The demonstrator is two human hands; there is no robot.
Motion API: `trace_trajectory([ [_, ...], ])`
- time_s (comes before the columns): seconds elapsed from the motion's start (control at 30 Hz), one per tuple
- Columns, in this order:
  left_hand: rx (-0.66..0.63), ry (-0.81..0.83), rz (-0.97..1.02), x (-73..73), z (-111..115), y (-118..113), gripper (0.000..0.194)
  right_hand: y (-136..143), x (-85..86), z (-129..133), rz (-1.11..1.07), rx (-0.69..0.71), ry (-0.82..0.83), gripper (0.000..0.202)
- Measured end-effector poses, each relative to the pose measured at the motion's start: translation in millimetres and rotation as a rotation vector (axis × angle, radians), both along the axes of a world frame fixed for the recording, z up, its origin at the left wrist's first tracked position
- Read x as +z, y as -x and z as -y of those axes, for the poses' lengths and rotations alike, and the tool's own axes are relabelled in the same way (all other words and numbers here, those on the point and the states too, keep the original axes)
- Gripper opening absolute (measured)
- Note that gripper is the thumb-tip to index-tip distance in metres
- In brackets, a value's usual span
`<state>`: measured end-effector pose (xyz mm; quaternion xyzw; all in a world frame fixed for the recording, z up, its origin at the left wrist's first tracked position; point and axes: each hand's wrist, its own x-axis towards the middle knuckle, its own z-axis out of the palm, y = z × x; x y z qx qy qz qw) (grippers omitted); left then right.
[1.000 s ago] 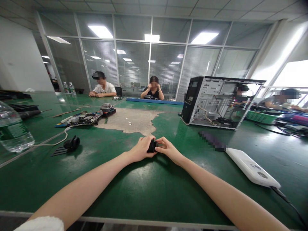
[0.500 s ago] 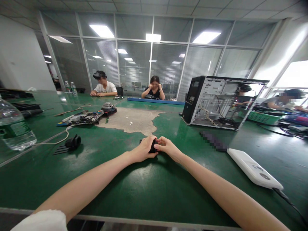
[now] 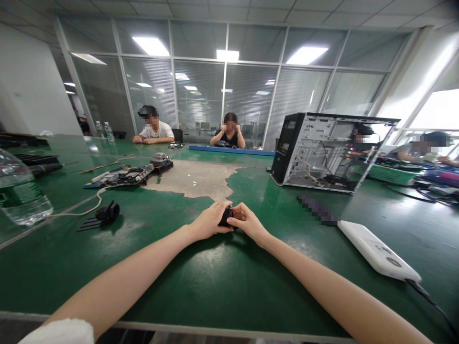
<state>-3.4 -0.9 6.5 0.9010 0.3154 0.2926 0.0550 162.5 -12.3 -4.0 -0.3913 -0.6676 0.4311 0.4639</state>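
A small black part sits between my two hands, low over the middle of the green table. Its exact kind is hidden by my fingers. My left hand is wrapped round it from the left, thumb below and fingers on top. From the right, my right hand pinches its near end between thumb and fingers. Left of my hands lies another black part, with a round ring and several long prongs.
An opened computer case stands at the back right. A white power bank with a cable lies right. Circuit boards lie back left, near a water bottle. A bare patch marks the tabletop. Other people sit beyond.
My left hand has shifted slightly left and its grip on the black part has changed a little. My right fingers have curled more over the part's end. The view has moved slightly.
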Motion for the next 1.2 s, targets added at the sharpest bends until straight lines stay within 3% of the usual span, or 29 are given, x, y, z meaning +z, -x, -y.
trace_trajectory([
  [0.47,-0.009,0.024,0.046,0.6,1.0,1.5,0.063,-2.2,-0.1,2.5,-0.039,0.055,0.005,0.030],
  [0.8,0.028,0.002,0.001,-3.4,1.1,1.8,0.061,-3.0,-1.3,3.3,0.015,0.059,-0.105,0.024],
  [1.03,0.028,-0.010,-0.001,-3.7,1.1,2.5,0.060,-2.8,3.9,8.7,-0.016,0.098,-0.064,0.030],
  [1.2,0.026,-0.017,-0.002,-3.3,1.3,2.4,0.059,-0.8,3.4,9.3,-0.023,0.072,-0.038,0.024],
])
